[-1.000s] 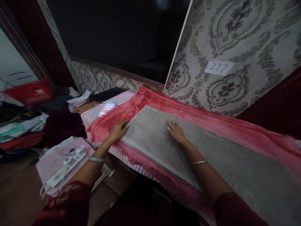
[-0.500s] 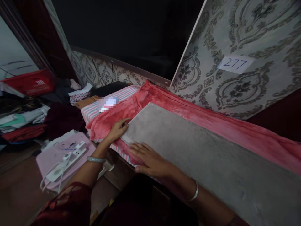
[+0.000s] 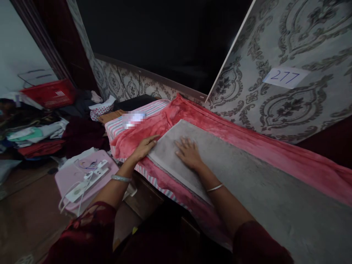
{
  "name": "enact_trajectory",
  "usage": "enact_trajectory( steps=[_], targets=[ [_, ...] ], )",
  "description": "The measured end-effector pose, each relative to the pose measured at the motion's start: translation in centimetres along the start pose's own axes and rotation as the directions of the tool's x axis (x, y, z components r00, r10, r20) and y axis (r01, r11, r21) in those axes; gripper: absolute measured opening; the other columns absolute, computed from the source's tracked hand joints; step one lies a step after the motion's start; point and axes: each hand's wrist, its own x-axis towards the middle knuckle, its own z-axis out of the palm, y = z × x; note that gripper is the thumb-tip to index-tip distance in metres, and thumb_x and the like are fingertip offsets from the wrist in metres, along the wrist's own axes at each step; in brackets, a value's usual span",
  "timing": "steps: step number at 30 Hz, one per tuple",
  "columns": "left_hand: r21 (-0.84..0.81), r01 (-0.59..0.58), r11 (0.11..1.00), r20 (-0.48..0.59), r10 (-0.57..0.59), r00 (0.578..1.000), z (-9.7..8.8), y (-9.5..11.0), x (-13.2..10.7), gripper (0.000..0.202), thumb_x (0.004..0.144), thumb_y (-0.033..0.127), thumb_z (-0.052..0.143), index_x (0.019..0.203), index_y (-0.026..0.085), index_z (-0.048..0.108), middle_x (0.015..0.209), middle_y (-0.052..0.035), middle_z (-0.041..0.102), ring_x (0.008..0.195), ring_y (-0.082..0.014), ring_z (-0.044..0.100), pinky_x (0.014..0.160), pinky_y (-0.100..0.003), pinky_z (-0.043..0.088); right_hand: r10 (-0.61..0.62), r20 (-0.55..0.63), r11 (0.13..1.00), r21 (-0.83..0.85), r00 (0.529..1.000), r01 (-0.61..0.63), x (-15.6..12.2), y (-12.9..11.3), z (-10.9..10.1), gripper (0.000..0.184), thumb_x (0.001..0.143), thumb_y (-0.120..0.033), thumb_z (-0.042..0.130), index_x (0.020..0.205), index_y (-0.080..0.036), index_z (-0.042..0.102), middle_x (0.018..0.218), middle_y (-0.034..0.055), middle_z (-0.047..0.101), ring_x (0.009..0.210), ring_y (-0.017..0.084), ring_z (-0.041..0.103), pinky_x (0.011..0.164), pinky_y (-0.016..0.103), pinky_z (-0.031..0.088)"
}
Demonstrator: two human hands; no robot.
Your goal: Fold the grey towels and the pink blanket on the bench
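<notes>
A long grey cloth point(image 3: 236, 172) with a soft-looking surface lies flat over a red-pink plush blanket point(image 3: 192, 110). My left hand point(image 3: 145, 147) rests at the cloth's left end, its fingers stretched along the edge and touching the blanket; the undersides of the fingers are hidden. Flat on the grey cloth, near that same end, my right hand point(image 3: 189, 154) spreads its fingers with nothing in them. Beneath the blanket, a pink-and-grey striped cloth point(image 3: 154, 107) shows at the far left and along the near edge.
Left of the table, a white power strip point(image 3: 88, 183) sits on a pink lid-like surface point(image 3: 64, 179). Piled clothes point(image 3: 41, 143) and a red basket point(image 3: 49, 96) are farther left. A large dark screen point(image 3: 165, 44) hangs above, beside a paper marked 277 point(image 3: 286, 77).
My right hand has moved from the near edge up onto the grey cloth. The cloth's near edge now lies straighter, with more pink blanket showing. My left hand stays at the end.
</notes>
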Motion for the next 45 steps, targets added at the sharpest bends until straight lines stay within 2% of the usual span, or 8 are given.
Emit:
enact_trajectory(
  steps=[5, 10, 18, 25, 31, 37, 42, 45],
  targets=[
    [0.002, -0.039, 0.999, 0.043, 0.039, 0.998, 0.0, -0.3, 0.0, 0.06, 0.083, 0.039, 0.053, 0.136, 0.011, 0.059, 0.081, -0.0025, 0.064, 0.073, -0.016, 0.054, 0.068, -0.027, 0.046, -0.385, 0.028, 0.921, 0.073, 0.923, 0.382, -2.5, -7.1, 0.8, 0.066, 0.101, -0.058, 0.039, 0.159, -0.03, 0.027, 0.167, 0.0049, 0.017, 0.154, 0.03, 0.01, 0.122, 0.056, 0.013],
    [-0.004, -0.067, 0.998, 0.071, 0.067, 0.995, -0.2, 0.0, 0.0, 0.063, 0.082, 0.041, 0.051, 0.137, 0.01, 0.057, 0.067, 0.0047, 0.046, 0.062, -0.0117, 0.04, 0.06, -0.024, 0.036, -0.528, 0.031, 0.832, 0.216, 0.848, 0.51, -5.2, -7.2, -0.6, 0.059, 0.101, -0.058, 0.04, 0.155, -0.033, 0.037, 0.165, 0.0018, 0.026, 0.154, 0.022, 0.014, 0.124, 0.047, 0.018],
    [0.122, -0.029, 0.992, 0.05, 0.023, 0.998, -0.7, 0.6, 0.6, 0.066, 0.079, 0.048, 0.05, 0.135, 0.013, 0.059, 0.07, 0.0025, 0.053, 0.069, -0.0155, 0.049, 0.066, -0.026, 0.043, 0.08, -0.042, 0.992, 0.1, 0.996, -0.076, -7.9, 2.8, -2.6, 0.057, 0.102, -0.046, 0.044, 0.156, -0.028, 0.037, 0.166, 0.0091, 0.018, 0.154, 0.033, 0.007, 0.121, 0.06, 0.017],
    [0.514, 0.023, 0.857, -0.033, -0.007, 0.999, -1.1, 1.5, 2.5, 0.062, 0.08, 0.045, 0.044, 0.132, 0.015, 0.06, 0.093, -0.0083, 0.072, 0.093, -0.031, 0.065, 0.083, -0.043, 0.054, 0.016, -0.04, 0.995, 0.102, 0.999, -0.012, -10.3, 2.0, -1.3, 0.058, 0.104, -0.053, 0.033, 0.158, -0.03, 0.03, 0.167, 0.0063, 0.017, 0.153, 0.033, 0.012, 0.12, 0.062, 0.014],
    [0.625, -0.318, 0.712, 0.077, 0.35, 0.934, 6.5, 6.4, 7.6, 0.06, 0.085, 0.04, 0.04, 0.137, 0.015, 0.054, 0.139, -0.0131, 0.061, 0.129, -0.0324, 0.055, 0.11, -0.048, 0.045, -0.162, -0.06, 0.978, 0.122, 0.985, 0.168, -11.3, -0.4, -1.8, 0.065, 0.1, -0.058, 0.043, 0.156, -0.026, 0.035, 0.165, 0.0071, 0.022, 0.152, 0.033, 0.019, 0.119, 0.063, 0.018],
    [0.663, -0.421, 0.62, 0.355, 0.235, 0.905, 16.8, 11.3, 9.0, 0.062, 0.092, 0.038, 0.037, 0.147, 0.012, 0.047, 0.159, -0.0187, 0.037, 0.147, -0.0332, 0.035, 0.116, -0.053, 0.035, -0.362, -0.113, 0.845, 0.378, 0.925, 0.377, -15.1, 0.9, -3.0, 0.05, 0.102, -0.043, 0.047, 0.15, -0.028, 0.045, 0.155, 0.0024, 0.045, 0.144, 0.02, 0.039, 0.12, 0.039, 0.032],
    [0.771, -0.453, 0.447, 0.426, 0.166, 0.889, 19.4, 11.1, 6.9, 0.06, 0.098, 0.038, 0.025, 0.152, 0.015, 0.042, 0.161, -0.0178, 0.034, 0.15, -0.0369, 0.026, 0.116, -0.063, 0.025, 0.204, -0.266, 0.948, 0.292, 0.942, -0.123, -18.1, 10.6, -5.7, 0.059, 0.103, -0.039, 0.047, 0.155, -0.015, 0.035, 0.162, 0.0143, 0.029, 0.152, 0.021, 0.022, 0.124, 0.041, 0.019],
    [0.785, -0.466, 0.407, 0.437, 0.167, 0.884, 19.3, 10.6, 6.8, 0.061, 0.1, 0.039, 0.02, 0.153, 0.016, 0.039, 0.161, -0.0164, 0.034, 0.15, -0.0355, 0.027, 0.116, -0.06, 0.026, 0.594, -0.253, 0.801, 0.268, 0.763, -0.535, -20.5, 17.5, -6.9, 0.059, 0.103, -0.038, 0.043, 0.157, -0.016, 0.033, 0.165, 0.0147, 0.02, 0.154, 0.025, 0.015, 0.122, 0.046, 0.022]
  ],
)
